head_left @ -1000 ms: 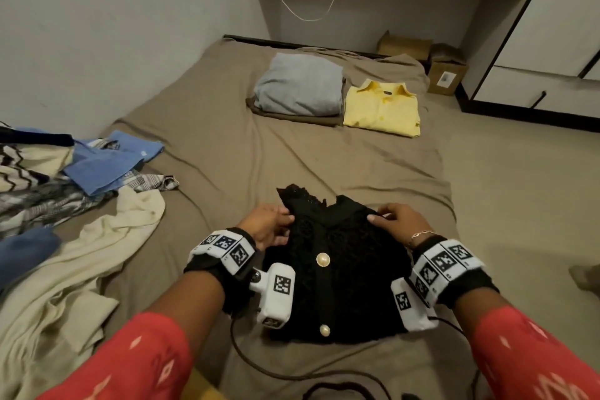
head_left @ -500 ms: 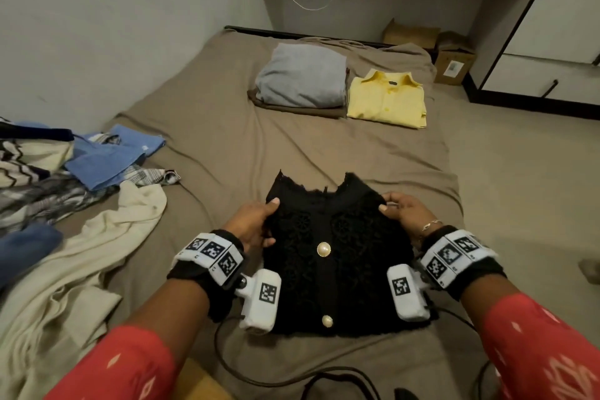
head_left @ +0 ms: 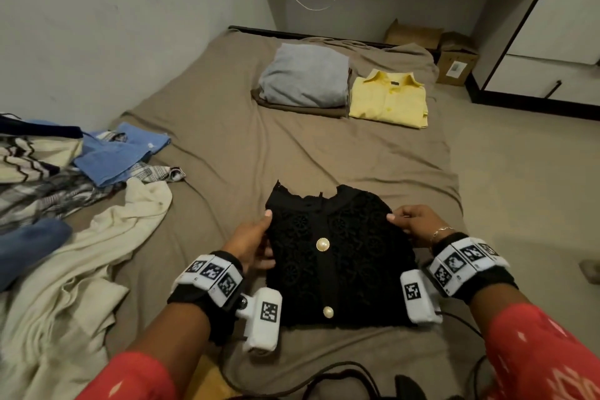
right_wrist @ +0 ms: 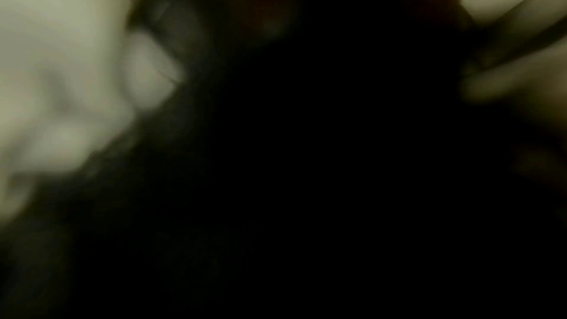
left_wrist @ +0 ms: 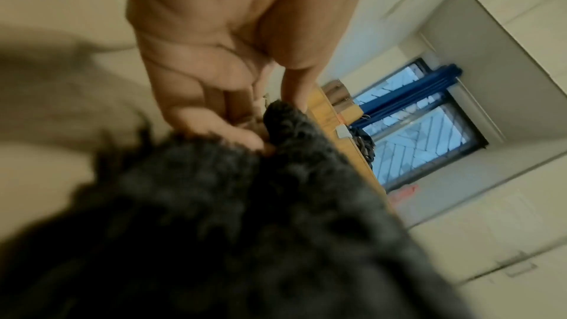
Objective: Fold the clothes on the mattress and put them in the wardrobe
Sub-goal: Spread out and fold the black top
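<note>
Left hand [head_left: 256, 245] and right hand [head_left: 414, 224]: fingers pinched the black top [head_left: 341, 256] at its far corners, flat on the near mattress [head_left: 227, 127]. Step: folding. Next: likely fold it once more, then stack it by the far yellow shirt [head_left: 388, 99].

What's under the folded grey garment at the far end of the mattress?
Under the grey garment a folded brown garment shows only as an edge along the near side. The rest of it, and anything beneath, is covered.
</note>
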A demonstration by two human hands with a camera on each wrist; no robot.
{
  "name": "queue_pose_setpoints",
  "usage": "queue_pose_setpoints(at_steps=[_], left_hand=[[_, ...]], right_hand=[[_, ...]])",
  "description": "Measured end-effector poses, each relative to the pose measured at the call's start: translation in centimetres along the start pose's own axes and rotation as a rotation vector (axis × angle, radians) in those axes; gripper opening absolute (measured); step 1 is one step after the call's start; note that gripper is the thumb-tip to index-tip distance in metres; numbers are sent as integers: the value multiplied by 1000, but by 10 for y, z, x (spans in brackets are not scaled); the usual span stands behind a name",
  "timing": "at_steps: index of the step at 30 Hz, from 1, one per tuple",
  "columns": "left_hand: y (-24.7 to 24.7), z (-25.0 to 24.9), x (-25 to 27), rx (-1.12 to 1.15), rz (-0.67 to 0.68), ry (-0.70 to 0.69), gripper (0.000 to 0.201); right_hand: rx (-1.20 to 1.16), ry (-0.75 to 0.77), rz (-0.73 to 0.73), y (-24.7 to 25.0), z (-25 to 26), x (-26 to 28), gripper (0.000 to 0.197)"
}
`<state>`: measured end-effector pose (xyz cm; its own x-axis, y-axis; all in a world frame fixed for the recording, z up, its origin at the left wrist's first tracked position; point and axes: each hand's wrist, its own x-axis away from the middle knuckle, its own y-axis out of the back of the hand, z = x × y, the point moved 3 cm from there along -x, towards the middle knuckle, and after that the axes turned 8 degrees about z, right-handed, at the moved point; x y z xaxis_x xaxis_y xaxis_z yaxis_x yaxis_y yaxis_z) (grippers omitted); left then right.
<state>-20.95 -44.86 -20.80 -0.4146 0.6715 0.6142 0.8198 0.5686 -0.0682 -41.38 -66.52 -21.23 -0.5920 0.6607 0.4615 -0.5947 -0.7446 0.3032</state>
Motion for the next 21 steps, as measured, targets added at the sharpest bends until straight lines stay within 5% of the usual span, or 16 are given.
queue_pose_setpoints(at_steps=[5,21], left_hand=[[9,29,18,-28,111,196,26],[-16,38,55,-157,88,163,34]], right_hand=[[-118,42,-135,10,-24,54,26],[-143,100,-242,-22,-66,88,30]])
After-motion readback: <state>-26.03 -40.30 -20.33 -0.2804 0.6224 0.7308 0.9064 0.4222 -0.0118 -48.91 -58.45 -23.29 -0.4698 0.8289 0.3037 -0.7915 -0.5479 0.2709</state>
